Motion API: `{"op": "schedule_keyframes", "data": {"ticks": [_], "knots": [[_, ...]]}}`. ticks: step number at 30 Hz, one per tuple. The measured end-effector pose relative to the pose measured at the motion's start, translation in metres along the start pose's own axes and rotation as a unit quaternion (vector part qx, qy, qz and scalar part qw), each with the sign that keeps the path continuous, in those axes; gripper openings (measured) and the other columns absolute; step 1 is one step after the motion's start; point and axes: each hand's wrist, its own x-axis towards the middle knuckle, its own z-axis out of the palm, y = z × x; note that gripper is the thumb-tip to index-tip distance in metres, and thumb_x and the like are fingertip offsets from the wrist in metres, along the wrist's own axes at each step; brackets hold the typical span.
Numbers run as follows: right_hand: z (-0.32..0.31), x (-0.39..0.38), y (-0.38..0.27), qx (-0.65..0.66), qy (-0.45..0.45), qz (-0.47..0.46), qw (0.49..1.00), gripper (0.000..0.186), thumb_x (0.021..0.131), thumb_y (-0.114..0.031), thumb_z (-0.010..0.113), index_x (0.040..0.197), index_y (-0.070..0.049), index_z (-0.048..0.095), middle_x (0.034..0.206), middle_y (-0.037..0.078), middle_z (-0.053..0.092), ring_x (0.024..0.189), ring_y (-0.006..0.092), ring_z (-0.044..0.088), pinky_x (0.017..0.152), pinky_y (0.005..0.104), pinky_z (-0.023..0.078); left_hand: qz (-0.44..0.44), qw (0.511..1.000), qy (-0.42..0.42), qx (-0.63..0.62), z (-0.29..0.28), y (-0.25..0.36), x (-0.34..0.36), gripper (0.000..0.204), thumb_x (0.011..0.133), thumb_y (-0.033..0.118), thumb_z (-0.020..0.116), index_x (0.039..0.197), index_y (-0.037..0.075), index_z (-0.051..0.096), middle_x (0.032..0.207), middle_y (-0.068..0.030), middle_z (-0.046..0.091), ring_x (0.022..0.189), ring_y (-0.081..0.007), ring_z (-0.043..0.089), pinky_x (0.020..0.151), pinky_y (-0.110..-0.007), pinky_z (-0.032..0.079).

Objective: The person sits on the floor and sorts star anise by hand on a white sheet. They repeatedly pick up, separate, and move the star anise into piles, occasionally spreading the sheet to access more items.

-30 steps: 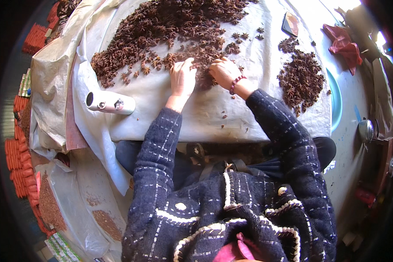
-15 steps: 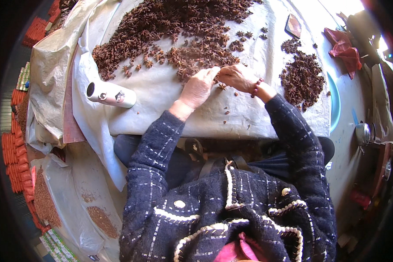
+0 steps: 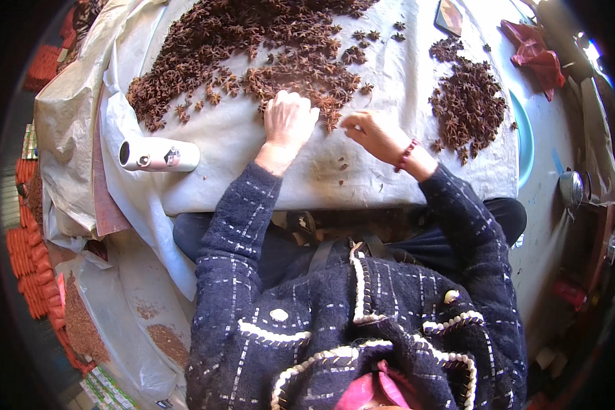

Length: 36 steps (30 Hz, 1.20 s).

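Note:
A large heap of dried star anise point(image 3: 212, 51) covers the far left and middle of the cloth-covered table. At the heap's near edge my left hand point(image 3: 290, 121) is closed, knuckles up; its fingertips and anything in them are hidden. My right hand point(image 3: 379, 135), with a dark red bead bracelet point(image 3: 405, 155) at the wrist, hovers just right of it. Its fingers are bent in toward the thumb, and whatever they hold is too small to make out. A smaller pile of star anise point(image 3: 468, 102) lies to the right.
A white cylindrical bottle point(image 3: 160, 154) lies on its side at the left. A dark flat phone-like object point(image 3: 449, 17) rests at the far right. Beyond the table's right edge are a light blue basin point(image 3: 525, 140) and a red plastic bag point(image 3: 533, 58). Small bits point(image 3: 343, 166) dot the pale cloth point(image 3: 253, 195).
My hands, which met at the fingertips, have come apart. The left has moved left to the heap's near edge; the right has drawn slightly nearer me.

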Motion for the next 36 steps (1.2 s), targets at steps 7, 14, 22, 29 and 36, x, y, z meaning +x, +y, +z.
{"op": "schedule_keyframes", "data": {"ticks": [7,14,22,29,36], "knots": [[0.028,0.036,0.013,-0.102,0.152,-0.097,0.978,0.024,0.084,-0.01,0.061,0.107,-0.006,0.066,0.105,0.013,0.064,0.096,0.0304,0.061,0.086,0.0373,0.05,0.028,0.999,-0.005,-0.022,0.018,0.003,0.0,0.015,0.083,0.02,0.062,0.077,0.007,0.067,0.083,-0.012,0.067,0.088,-0.0307,0.062,0.078,-0.044,0.05],[0.031,0.055,0.018,-0.208,0.082,-0.139,0.965,0.021,0.081,-0.006,0.056,0.101,-0.001,0.063,0.107,0.014,0.063,0.099,0.0286,0.058,0.089,0.037,0.046,0.081,0.993,0.076,-0.037,0.017,0.006,-0.004,0.011,0.084,0.016,0.061,0.083,0.006,0.066,0.083,-0.0125,0.065,0.086,-0.0309,0.061,0.079,-0.043,0.049],[0.037,0.02,0.006,0.013,0.211,0.015,0.977,0.02,0.088,-0.011,0.06,0.105,-0.002,0.067,0.099,0.016,0.066,0.09,0.0317,0.063,0.082,0.0389,0.051,-0.052,0.962,0.05,-0.265,0.004,0.04,-0.025,0.021,0.09,0.026,0.062,0.081,0.008,0.069,0.063,-0.0106,0.064,0.056,-0.0307,0.062,0.053,-0.039,0.048],[0.014,-0.003,0.004,-0.033,0.241,0.069,0.967,0.027,0.089,-0.015,0.062,0.113,-0.003,0.062,0.112,0.019,0.061,0.081,0.0319,0.065,0.077,0.0378,0.052,-0.128,0.971,0.026,-0.2,-0.017,0.021,-0.049,0.018,0.09,0.019,0.062,0.103,0.005,0.065,0.07,-0.0164,0.067,0.064,-0.0295,0.068,0.059,-0.04,0.053],[0.029,0.028,-0.001,-0.062,0.204,-0.068,0.975,0.03,0.085,-0.012,0.064,0.114,-0.003,0.062,0.112,0.017,0.06,0.101,0.0327,0.06,0.087,0.0392,0.05,-0.082,0.994,0.066,-0.01,-0.001,-0.044,-0.004,0.018,0.092,0.017,0.053,0.083,0.006,0.063,0.07,-0.0181,0.067,0.065,-0.033,0.069,0.058,-0.043,0.055]]}}
